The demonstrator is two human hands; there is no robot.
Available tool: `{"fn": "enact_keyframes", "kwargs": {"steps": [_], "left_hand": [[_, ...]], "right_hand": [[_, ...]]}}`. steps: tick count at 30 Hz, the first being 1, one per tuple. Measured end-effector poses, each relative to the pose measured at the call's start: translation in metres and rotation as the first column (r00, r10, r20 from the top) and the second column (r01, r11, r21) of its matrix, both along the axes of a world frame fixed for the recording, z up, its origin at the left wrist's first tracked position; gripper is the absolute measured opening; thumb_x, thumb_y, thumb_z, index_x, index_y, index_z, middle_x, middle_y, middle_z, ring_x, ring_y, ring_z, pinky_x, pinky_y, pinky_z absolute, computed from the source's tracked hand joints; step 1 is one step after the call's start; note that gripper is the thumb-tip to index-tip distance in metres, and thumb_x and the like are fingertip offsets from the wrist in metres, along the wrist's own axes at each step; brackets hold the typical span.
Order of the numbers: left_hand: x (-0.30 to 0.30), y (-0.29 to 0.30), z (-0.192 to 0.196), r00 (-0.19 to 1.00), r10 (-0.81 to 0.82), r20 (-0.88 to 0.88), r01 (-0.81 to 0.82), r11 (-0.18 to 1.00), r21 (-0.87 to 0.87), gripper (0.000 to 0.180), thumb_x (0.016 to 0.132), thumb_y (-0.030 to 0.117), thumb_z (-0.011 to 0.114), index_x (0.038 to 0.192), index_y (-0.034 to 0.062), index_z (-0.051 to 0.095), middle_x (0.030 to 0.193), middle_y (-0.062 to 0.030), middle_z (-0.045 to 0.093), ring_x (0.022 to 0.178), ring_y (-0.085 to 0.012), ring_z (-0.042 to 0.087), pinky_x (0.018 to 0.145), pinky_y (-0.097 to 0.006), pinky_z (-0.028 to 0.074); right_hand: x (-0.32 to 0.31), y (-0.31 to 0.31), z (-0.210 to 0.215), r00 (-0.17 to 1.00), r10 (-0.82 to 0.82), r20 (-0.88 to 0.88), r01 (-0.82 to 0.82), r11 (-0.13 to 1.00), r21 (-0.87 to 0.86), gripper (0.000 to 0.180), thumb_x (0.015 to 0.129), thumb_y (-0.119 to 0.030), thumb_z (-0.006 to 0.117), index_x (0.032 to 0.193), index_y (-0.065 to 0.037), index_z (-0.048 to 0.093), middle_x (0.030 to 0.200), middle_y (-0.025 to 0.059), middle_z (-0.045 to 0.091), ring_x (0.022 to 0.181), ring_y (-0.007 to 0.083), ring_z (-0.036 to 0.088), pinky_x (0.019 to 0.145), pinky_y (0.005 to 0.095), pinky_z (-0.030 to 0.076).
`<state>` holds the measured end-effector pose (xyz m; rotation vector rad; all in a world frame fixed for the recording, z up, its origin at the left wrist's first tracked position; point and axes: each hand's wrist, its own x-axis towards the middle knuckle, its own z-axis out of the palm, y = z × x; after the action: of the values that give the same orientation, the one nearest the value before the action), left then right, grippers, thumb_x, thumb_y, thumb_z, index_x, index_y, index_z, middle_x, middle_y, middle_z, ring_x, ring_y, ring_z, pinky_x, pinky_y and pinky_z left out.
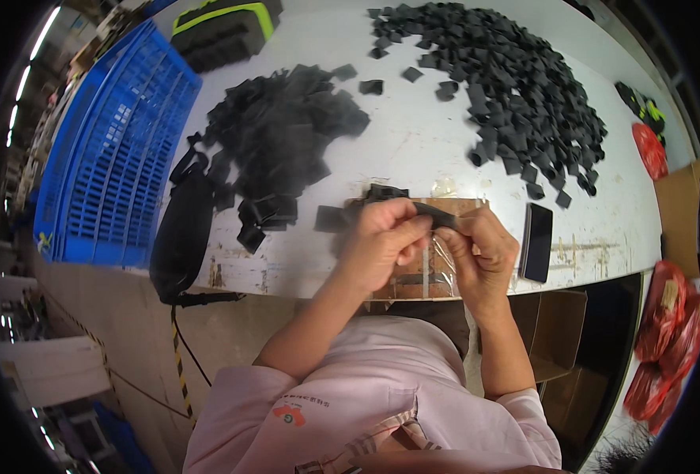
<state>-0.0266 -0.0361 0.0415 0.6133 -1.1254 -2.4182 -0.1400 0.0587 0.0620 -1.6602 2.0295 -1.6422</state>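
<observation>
Between my two hands a short black strip (437,214), perhaps fabric or rubber, is stretched over a brown taped board (417,278) at the table's front edge. My left hand (381,241) pinches its left end, fingers curled. At the other end my right hand (486,251) grips it with thumb and fingers. More black pieces (385,192) lie just behind my left hand, partly covered by it. Farther left spreads a loose pile of flat black pieces (279,126). A larger heap of small folded black pieces (516,95) covers the far right of the table.
A blue slatted crate (116,150) stands along the left edge, with a black bag (180,229) before it. Behind is a dark bin with lime trim (223,31). A phone (536,242) lies right of the board. Red plastic bags (666,332) hang or stand at the right.
</observation>
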Motion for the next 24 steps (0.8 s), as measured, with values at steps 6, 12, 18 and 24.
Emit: {"fn": "enact_keyframes", "kwargs": {"steps": [6,12,18,24], "left_hand": [[0.022,-0.023,-0.047,0.747,0.649,0.145,-0.210,0.437,-0.875,0.012,0.079,0.006,0.057,0.089,0.0009,0.054,0.076,-0.0077,0.054,0.063,-0.0172,0.052,0.055,-0.027,0.042],[0.066,-0.066,-0.105,0.577,0.718,0.389,0.401,0.165,-0.901,0.016,0.070,-0.001,0.060,0.086,-0.0012,0.056,0.093,-0.0146,0.051,0.090,-0.0307,0.048,0.074,-0.036,0.042],[0.090,-0.069,-0.076,0.643,0.678,0.355,0.217,0.283,-0.934,0.007,0.075,0.001,0.053,0.080,-0.0004,0.058,0.076,-0.0122,0.058,0.070,-0.0293,0.055,0.064,-0.037,0.043],[0.065,-0.032,-0.002,0.898,-0.055,0.436,0.367,0.639,-0.676,0.014,0.079,-0.003,0.051,0.086,-0.0008,0.063,0.079,-0.0035,0.057,0.072,-0.0079,0.052,0.064,-0.020,0.040]], "right_hand": [[-0.046,-0.015,0.020,0.692,0.085,0.717,0.034,0.988,-0.150,0.022,0.085,-0.022,0.054,0.082,0.000,0.058,0.061,0.0004,0.051,0.050,0.0057,0.042,0.045,0.0183,0.032],[-0.011,0.018,-0.028,0.677,-0.082,0.732,-0.074,0.981,0.179,0.031,0.085,-0.031,0.053,0.079,-0.002,0.059,0.059,0.0006,0.051,0.051,0.0046,0.042,0.045,0.0181,0.032],[0.029,0.022,-0.033,0.877,0.094,0.472,-0.293,0.882,0.368,0.024,0.081,-0.021,0.059,0.080,0.003,0.057,0.061,0.0086,0.055,0.055,0.0155,0.052,0.050,0.0275,0.041],[0.045,-0.004,-0.027,0.841,0.131,0.525,-0.282,0.934,0.219,0.020,0.077,-0.014,0.064,0.087,0.003,0.059,0.068,0.0068,0.057,0.057,0.0136,0.053,0.056,0.0249,0.045]]}}
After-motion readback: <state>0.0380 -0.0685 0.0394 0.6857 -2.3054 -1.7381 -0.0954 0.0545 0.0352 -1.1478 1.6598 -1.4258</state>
